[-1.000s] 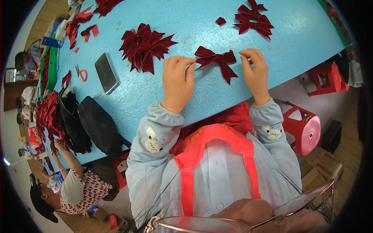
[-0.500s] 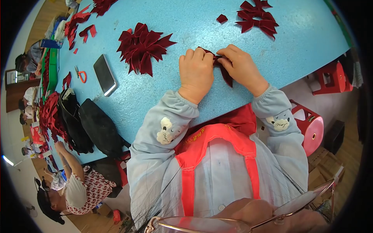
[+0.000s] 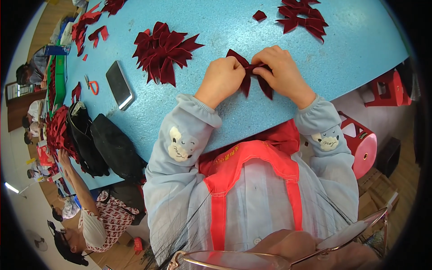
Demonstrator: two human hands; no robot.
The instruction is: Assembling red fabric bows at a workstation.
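A dark red velvet bow [image 3: 246,85] lies between my hands, just above the blue table [image 3: 180,114] or resting on it; I cannot tell which. Its pointed tails spread downward and one loop shows at the upper left. My left hand [image 3: 221,77] is closed with fingers curled at the bow's left side, the fingertips partly hidden. My right hand [image 3: 281,74] pinches the bow near its knot and covers the right loop. Left of my hands sits a pile of finished-looking dark red bows [image 3: 164,53], and more bows [image 3: 303,19] lie at the far right.
A small red scrap [image 3: 259,16] lies beyond my hands. Leftward are a black phone [image 3: 119,85], orange-handled scissors [image 3: 92,87], black bags [image 3: 118,146], red ribbon pieces [image 3: 58,128] and a green tray [image 3: 56,81]. A co-worker [image 3: 101,220] sits at left; red stools [image 3: 362,148] stand at right.
My left hand has shifted left and down, uncovering more of the bow, whose loop and two tails now show. My right hand stays at the knot. The co-worker's arm has moved further over the ribbon pile.
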